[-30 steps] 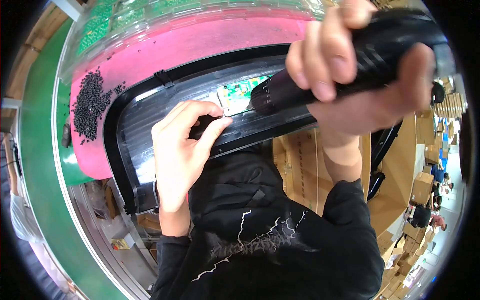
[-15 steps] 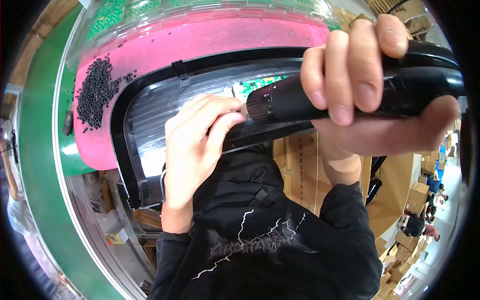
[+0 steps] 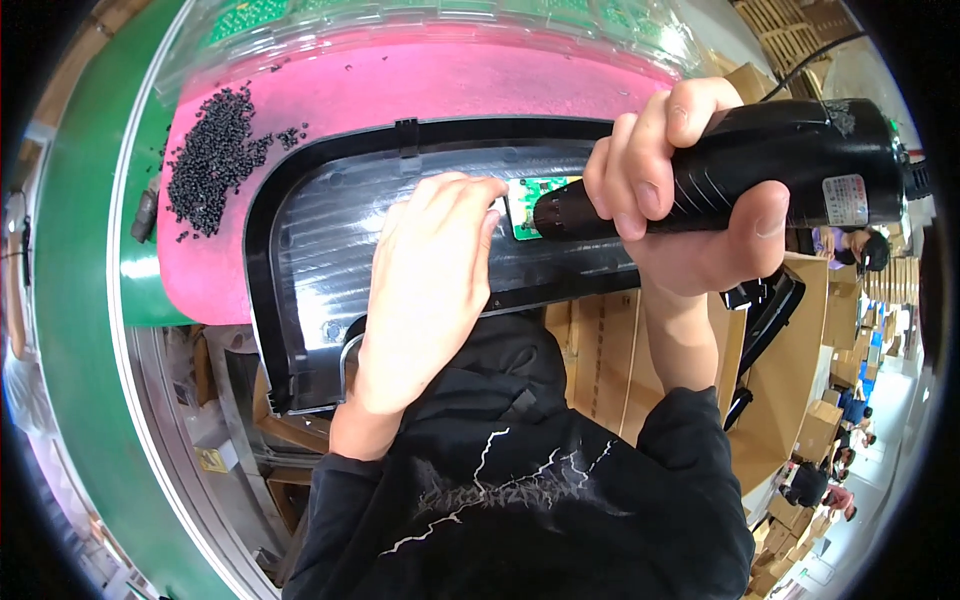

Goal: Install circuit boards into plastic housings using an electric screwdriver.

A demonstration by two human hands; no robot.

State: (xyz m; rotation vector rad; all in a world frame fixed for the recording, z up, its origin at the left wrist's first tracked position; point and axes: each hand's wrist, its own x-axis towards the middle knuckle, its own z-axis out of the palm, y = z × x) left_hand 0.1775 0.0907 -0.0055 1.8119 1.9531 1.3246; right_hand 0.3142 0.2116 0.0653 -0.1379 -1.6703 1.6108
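Note:
A black electric screwdriver (image 3: 700,185) lies nearly level in the grip of my right hand (image 3: 690,180), fingers and thumb wrapped round its body. Its nose is over a small green circuit board (image 3: 524,222); the bit itself is hidden. The board sits inside a shallow black plastic housing (image 3: 330,235) with a raised rim. My left hand (image 3: 430,270) is over the housing, its bent fingers drawn together beside the board's left edge. Whatever is between the left fingertips, if anything, is too small to make out.
A pile of small black screws (image 3: 212,160) lies on the pink mat (image 3: 420,80). Clear plastic trays (image 3: 400,28) with green boards line the back. The mat rests on a green bench (image 3: 85,290); cardboard boxes (image 3: 605,350) stand below. A cable (image 3: 815,65) hangs at upper right.
My left fingers have come away from the screwdriver's nose, where they were touching. The screwdriver has turned and its nose now covers part of the board.

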